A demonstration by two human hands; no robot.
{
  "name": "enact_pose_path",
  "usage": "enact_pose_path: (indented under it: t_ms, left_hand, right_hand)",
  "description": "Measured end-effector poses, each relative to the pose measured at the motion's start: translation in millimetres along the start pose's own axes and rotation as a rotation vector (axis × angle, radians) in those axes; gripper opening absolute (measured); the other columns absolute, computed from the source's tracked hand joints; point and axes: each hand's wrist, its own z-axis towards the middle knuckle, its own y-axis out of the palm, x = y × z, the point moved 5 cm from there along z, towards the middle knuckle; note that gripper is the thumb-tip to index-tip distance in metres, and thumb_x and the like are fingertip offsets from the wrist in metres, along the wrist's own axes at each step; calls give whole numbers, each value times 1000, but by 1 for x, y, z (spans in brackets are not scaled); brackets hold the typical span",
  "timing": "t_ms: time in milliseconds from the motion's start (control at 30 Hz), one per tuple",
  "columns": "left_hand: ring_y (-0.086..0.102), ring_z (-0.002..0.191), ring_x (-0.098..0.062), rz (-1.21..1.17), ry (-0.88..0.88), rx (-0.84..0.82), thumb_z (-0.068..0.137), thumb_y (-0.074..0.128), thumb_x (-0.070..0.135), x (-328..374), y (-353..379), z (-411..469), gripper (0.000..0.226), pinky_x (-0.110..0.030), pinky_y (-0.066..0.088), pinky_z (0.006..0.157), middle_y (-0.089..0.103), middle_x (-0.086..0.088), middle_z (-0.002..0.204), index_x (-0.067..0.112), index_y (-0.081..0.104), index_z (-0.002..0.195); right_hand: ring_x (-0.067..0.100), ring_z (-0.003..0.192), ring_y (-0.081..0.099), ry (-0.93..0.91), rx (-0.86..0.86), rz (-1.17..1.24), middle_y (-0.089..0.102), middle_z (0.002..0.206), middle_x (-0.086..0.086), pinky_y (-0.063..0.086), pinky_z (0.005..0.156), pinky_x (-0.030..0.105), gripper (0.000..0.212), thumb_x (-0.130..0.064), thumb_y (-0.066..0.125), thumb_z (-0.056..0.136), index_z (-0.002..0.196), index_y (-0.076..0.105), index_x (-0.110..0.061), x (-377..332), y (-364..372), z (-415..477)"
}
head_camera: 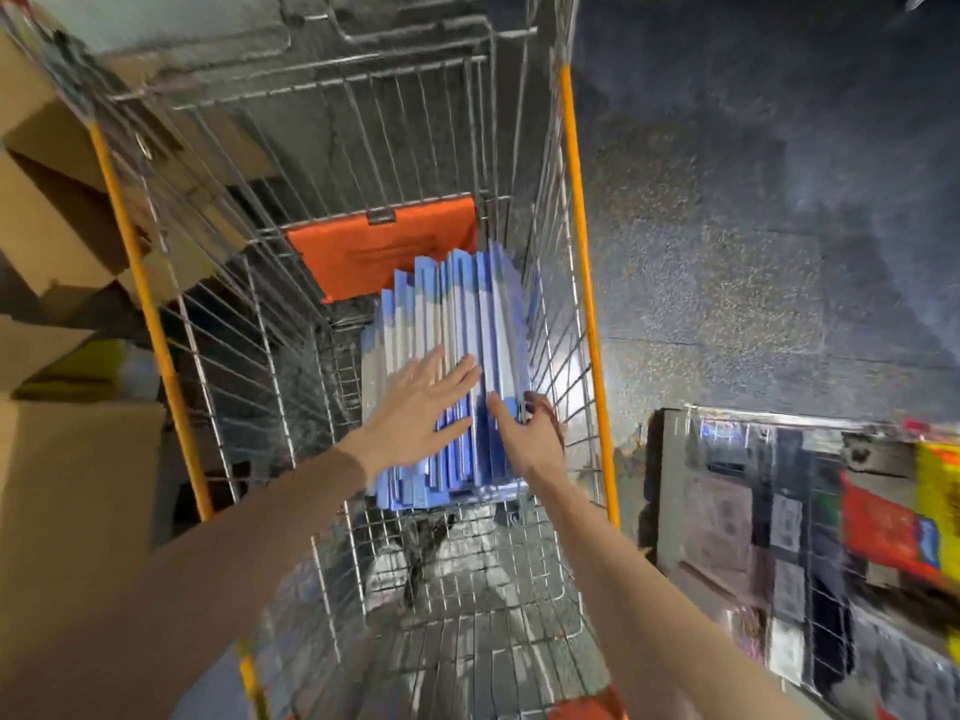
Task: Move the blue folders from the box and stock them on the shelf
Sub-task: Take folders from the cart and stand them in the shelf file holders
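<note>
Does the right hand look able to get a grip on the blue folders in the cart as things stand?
Probably yes. The right hand is already at the near right side of the blue folders, between them and the cart's wire wall. Nothing covers the stack; the left hand rests flat on top.

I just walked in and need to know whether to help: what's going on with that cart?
A person is reaching into a wire shopping cart for a stack of blue folders standing on edge. The left hand lies flat and open on the folders; the right hand curls around the stack's right side. Nothing has been lifted yet. Cardboard boxes sit to the left of the cart.
</note>
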Motion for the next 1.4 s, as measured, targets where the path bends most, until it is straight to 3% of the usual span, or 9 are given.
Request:
enact_pose_path:
  t_ms: [367, 500, 633, 700, 867, 967, 1100, 1233, 1400]
  left_hand:
    - [-16, 153, -32, 81, 13, -37, 103, 30, 59, -12, 1, 0, 71, -54, -4, 125, -12, 14, 165, 35, -6, 160]
    - [-16, 153, -32, 88, 11, -52, 104, 30, 57, -12, -1, 1, 71, -51, -11, 123, -13, 14, 165, 35, -7, 160]
    - [-22, 152, -24, 45, -16, -116, 105, 28, 56, -5, -7, 2, 68, -49, -16, 121, -16, 14, 164, 34, -7, 160]
    - [-23, 152, -18, -65, -57, -149, 105, 29, 55, 3, -12, 3, 66, -51, -12, 124, -14, 15, 164, 34, -2, 160]
    - [21, 153, -18, -825, -317, 6, 100, 40, 63, 29, -38, -1, 64, -40, 19, 124, 21, 4, 166, 36, 29, 157]
    - [53, 126, -18, -1112, -385, 136, 99, 45, 61, 52, -67, -15, 64, -39, 46, 109, 52, 9, 142, 28, 41, 153]
    - [59, 107, -28, -1391, -471, 73, 85, 53, 77, 81, -85, -40, 92, -37, 62, 62, 52, -5, 137, 20, 34, 155]
    - [70, 72, -27, -1316, -418, 234, 90, 55, 68, 102, -96, -73, 62, -40, 61, 54, 72, -21, 99, 8, 60, 105]
    - [70, 74, -32, -1367, -358, 364, 100, 54, 48, 105, -95, -136, 47, -35, 57, 54, 70, -20, 91, 2, 61, 102]
  right_hand:
    - [10, 142, 32, -270, 194, -219, 33, 158, 3, 20, 116, 21, 66, -17, 52, 100, 157, 18, -10, -16, -6, 17]
    - [17, 108, 60, -188, 136, -244, 64, 115, 8, 41, 107, 32, 70, -22, 52, 102, 158, 12, -10, -9, -4, 25]
    - [23, 114, 60, -136, 158, -304, 61, 127, 11, 50, 92, 29, 44, -26, 42, 106, 145, 37, -9, -2, -8, 32]
    - [17, 102, 56, -183, 148, -321, 60, 109, 1, 42, 73, 7, 34, -19, 39, 107, 138, 43, -6, -5, -10, 22]
    - [5, 55, 48, -375, 165, -363, 54, 69, -2, 33, 44, 16, 23, -13, 48, 102, 123, 48, -3, -18, -17, -30]
    - [5, 53, 50, -418, 200, -331, 57, 68, -2, 33, 47, 14, 13, -12, 52, 100, 111, 52, -6, -24, -26, -63]
    - [6, 55, 53, -500, 226, -357, 63, 72, 2, 33, 46, 11, 14, -11, 56, 97, 110, 55, -9, -35, -30, -116]
    - [24, 65, 63, -573, 249, -456, 67, 80, 8, 50, 54, 30, 14, -17, 58, 94, 106, 52, -13, -41, -17, -167]
    - [22, 72, 66, -661, 295, -560, 70, 83, 4, 55, 66, 41, 24, -24, 64, 90, 110, 55, -14, -36, 0, -233]
